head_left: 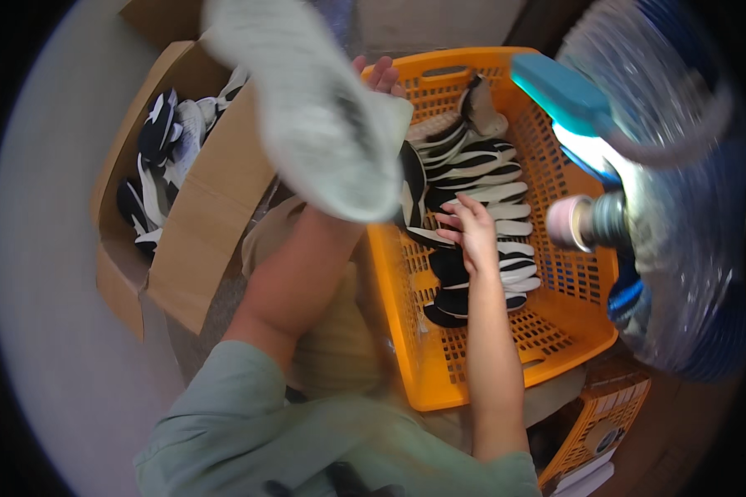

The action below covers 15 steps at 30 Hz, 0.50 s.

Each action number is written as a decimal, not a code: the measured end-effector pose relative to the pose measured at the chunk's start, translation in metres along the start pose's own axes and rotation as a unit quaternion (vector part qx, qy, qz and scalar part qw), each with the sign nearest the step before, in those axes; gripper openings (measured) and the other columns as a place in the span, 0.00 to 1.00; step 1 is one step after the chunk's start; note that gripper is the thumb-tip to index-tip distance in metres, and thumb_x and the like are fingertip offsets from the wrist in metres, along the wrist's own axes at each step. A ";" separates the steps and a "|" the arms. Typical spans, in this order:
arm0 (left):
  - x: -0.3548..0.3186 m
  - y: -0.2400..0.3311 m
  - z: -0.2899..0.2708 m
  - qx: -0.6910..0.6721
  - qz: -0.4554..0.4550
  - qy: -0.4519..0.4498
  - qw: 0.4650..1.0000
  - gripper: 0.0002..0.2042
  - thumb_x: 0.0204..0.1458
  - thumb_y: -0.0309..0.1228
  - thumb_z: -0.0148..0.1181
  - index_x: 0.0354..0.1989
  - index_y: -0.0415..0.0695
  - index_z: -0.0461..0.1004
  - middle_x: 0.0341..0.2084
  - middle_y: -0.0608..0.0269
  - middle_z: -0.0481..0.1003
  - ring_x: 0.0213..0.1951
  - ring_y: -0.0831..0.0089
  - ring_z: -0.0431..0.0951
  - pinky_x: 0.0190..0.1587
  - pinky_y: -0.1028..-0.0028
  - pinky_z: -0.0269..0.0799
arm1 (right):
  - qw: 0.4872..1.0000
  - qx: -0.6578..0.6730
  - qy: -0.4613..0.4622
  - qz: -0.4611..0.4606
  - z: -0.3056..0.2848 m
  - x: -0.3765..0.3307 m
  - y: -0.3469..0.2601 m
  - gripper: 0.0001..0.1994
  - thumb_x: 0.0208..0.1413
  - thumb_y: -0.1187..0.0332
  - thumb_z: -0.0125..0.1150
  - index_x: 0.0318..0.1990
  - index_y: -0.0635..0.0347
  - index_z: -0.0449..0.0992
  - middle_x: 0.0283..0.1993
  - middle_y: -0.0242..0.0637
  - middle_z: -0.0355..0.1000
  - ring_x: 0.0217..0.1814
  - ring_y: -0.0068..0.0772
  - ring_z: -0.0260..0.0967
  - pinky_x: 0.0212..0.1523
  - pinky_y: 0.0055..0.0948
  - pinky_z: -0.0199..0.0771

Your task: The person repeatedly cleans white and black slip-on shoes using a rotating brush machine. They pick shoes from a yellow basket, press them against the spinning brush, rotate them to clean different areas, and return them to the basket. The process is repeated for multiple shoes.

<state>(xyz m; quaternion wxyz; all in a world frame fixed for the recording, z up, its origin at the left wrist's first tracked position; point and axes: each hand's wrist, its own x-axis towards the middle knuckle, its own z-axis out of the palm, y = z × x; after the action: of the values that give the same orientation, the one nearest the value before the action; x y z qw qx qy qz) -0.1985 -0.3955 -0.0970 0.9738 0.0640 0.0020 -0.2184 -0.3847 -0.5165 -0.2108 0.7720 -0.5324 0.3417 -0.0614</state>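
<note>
A large white shoe sole point(323, 116), smeared by motion, hangs close in front of my left arm and covers most of my left hand point(383, 76). Only the fingertips show past its right edge; the hand seems to hold it from behind. Inside the orange basket point(389, 286), my right hand point(475, 232) hovers over or touches a row of black-and-white shoe pieces point(477, 170). Its fingers are apart, with nothing visible in them. The row stands packed on edge along the basket's middle, and more such pieces point(448, 306) lie nearer me.
To the left stands an open cardboard box point(215, 199) holding jumbled black-and-white shoe pieces point(162, 149). A lit teal lamp point(564, 95) reaches over the basket's right side. Beside it are tape rolls point(570, 222) and plastic-wrapped blue stacks point(688, 248). Another orange basket point(609, 422) sits lower right.
</note>
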 end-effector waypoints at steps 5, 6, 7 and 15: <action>-0.011 -0.002 0.001 -0.039 -0.084 0.100 0.991 0.20 0.57 0.47 0.57 0.44 0.42 0.71 0.31 0.55 0.76 0.31 0.69 0.76 0.34 0.73 0.72 | 0.930 -0.355 0.046 -0.088 0.014 0.111 0.107 0.26 0.51 0.60 0.64 0.55 0.67 0.72 0.56 0.49 0.73 0.56 0.48 0.72 0.57 0.38 0.69; -0.017 -0.012 0.001 -0.035 -0.119 0.092 0.988 0.20 0.57 0.47 0.56 0.45 0.42 0.71 0.31 0.55 0.76 0.31 0.69 0.76 0.33 0.73 0.72 | 0.944 -0.297 0.074 -0.124 0.026 0.131 0.128 0.25 0.52 0.58 0.63 0.54 0.65 0.73 0.58 0.51 0.71 0.62 0.49 0.67 0.59 0.40 0.67; -0.021 -0.020 0.001 -0.022 -0.144 0.083 0.986 0.20 0.57 0.47 0.55 0.45 0.41 0.71 0.32 0.55 0.76 0.31 0.69 0.76 0.33 0.73 0.72 | 0.918 -0.359 0.040 -0.162 0.031 0.142 0.145 0.25 0.52 0.59 0.63 0.55 0.65 0.72 0.58 0.52 0.71 0.61 0.49 0.67 0.59 0.40 0.67; -0.013 -0.079 -0.012 0.066 -0.233 0.091 0.966 0.20 0.58 0.44 0.52 0.47 0.39 0.70 0.31 0.58 0.75 0.26 0.70 0.75 0.31 0.74 0.72 | 0.839 -0.517 0.006 -0.170 0.024 0.140 0.164 0.28 0.50 0.59 0.64 0.57 0.63 0.69 0.54 0.53 0.72 0.57 0.52 0.69 0.56 0.42 0.68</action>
<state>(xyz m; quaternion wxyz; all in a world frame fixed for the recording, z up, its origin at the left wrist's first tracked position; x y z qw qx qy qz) -0.2434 -0.4598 -0.1183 0.8854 0.1454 0.0910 -0.4320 -0.3084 -0.4919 -0.4124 0.3597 -0.9036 0.2323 -0.0087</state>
